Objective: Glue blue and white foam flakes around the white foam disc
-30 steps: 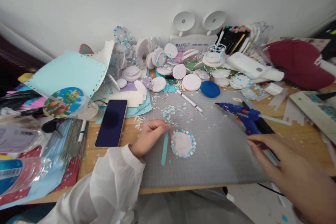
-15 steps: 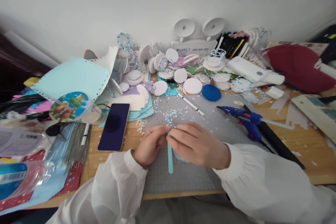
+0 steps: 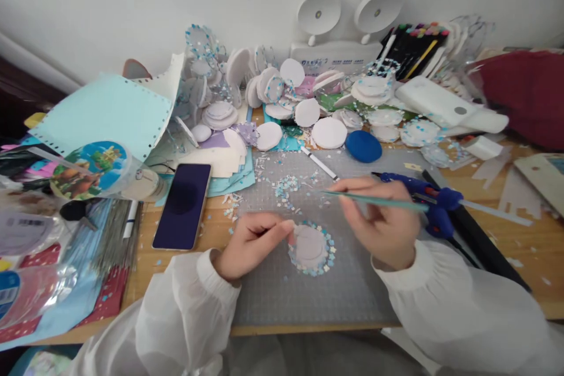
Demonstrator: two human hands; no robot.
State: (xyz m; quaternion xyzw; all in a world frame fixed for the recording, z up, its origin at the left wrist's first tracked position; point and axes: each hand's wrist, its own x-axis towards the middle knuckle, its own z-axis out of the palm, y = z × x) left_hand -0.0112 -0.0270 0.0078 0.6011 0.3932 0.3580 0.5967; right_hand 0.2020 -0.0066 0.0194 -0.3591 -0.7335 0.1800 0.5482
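My left hand (image 3: 258,242) is closed, thumb and fingers pinching the upper left rim of a round white disc (image 3: 309,245). Small blue, white and cream star-like confetti pieces ring the disc, which rests on the grey cutting mat (image 3: 273,299). To its upper right, my right hand (image 3: 383,220) grips mint-green tweezers (image 3: 379,200) held almost level, their thin tip pointing left. Whether anything sits at that tip is too blurred to tell. Just beyond the disc lies a small heap of loose confetti (image 3: 285,186).
A blue glue gun (image 3: 436,200) lies at the right, partly behind my right hand. Farther back are a white pen (image 3: 319,163), a blue round lid (image 3: 363,146) and piled white discs (image 3: 329,133). A phone (image 3: 183,205) and a plastic cup (image 3: 143,182) stand left.
My hands have drawn apart. The right hand moved right and up, swinging the tweezers from upright to nearly level. The confetti-edged disc, mostly covered before, is now in plain sight. The camera view shifted.
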